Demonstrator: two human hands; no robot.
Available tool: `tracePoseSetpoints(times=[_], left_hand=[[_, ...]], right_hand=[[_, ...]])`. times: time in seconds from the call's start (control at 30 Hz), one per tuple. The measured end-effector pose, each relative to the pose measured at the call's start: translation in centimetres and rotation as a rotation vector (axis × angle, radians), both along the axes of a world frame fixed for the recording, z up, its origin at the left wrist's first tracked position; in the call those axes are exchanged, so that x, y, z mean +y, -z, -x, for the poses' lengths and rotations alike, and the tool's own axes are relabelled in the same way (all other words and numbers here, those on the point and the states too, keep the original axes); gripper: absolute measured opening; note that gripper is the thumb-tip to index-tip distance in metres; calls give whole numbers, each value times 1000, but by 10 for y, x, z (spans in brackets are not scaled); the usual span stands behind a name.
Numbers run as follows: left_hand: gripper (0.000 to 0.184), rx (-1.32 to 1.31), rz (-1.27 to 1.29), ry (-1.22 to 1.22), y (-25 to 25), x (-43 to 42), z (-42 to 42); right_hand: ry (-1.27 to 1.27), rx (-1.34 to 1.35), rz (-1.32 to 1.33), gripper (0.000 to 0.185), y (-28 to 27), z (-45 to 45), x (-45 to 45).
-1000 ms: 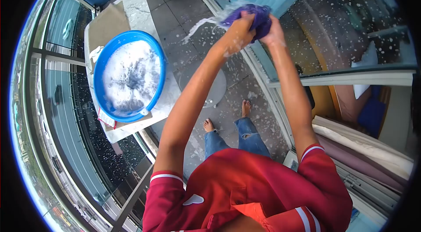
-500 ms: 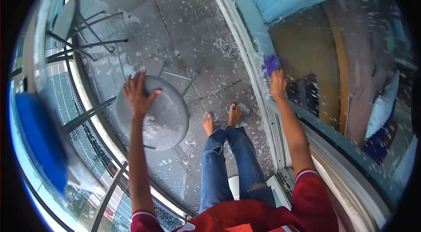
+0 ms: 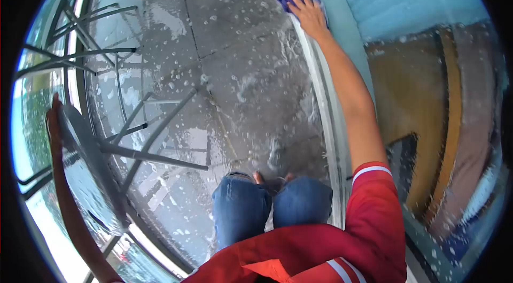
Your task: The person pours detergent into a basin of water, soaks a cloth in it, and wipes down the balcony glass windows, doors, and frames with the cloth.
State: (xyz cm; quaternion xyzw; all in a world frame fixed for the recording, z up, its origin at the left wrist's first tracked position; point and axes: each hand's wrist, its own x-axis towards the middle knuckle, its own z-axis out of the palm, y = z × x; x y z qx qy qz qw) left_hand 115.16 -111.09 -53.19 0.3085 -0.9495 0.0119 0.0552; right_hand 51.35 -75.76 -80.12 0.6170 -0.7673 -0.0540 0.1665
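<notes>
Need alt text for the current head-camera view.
Right hand spread over a foamy purple cloth on the white frame of a glass panel; left hand at a tilted, round-topped grey stool; wet, foam-spotted grey floor.

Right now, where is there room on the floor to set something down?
The wet floor is bare between the stool's legs and the window frame, ahead of the feet. It is crowded on the left: the stool, with the left hand at its edge, and more metal legs. The right hand and purple cloth occupy the frame's far end.
</notes>
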Motion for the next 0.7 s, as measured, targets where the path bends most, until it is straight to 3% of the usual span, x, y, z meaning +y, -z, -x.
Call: tracePoseSetpoints(times=[0.03,0.13,0.17,0.27,0.3,0.37,0.4,0.43,0.47,0.5,0.57,0.67,0.7], left_hand=[[46,-35,297,43,-1,13,17],[45,233,-169,-89,8,-33,-20],[45,223,-172,-142,8,-40,-21],[54,253,-264,-405,-2,-62,-21],[56,388,-316,-334,-16,-26,14],[57,187,-192,-350,-46,-16,83],[51,160,-165,-274,-58,-7,125],[40,252,-259,-43,-61,5,175],[37,330,-250,217,-46,3,221],[36,249,-400,315,-50,36,283],[39,283,-375,432,-21,90,376],[44,128,-433,359,45,149,472],[47,97,-482,335,90,158,502]], right_hand=[[-20,41,55,45,0,8,-17],[127,57,63,44,10,-33,38],[161,63,41,46,5,-62,80],[373,-282,-212,57,-32,-168,233],[395,-235,-254,65,-30,-200,290],[484,-337,-450,63,-44,-254,374],[429,-295,-529,62,-44,-253,388],[367,-253,-609,61,-39,-247,398],[342,-246,-602,61,-44,-238,383],[323,-298,-543,58,-44,-222,358],[264,-270,-403,53,-37,-186,297],[145,-171,-153,46,-24,-111,181],[157,-158,-140,45,-21,-80,129]])
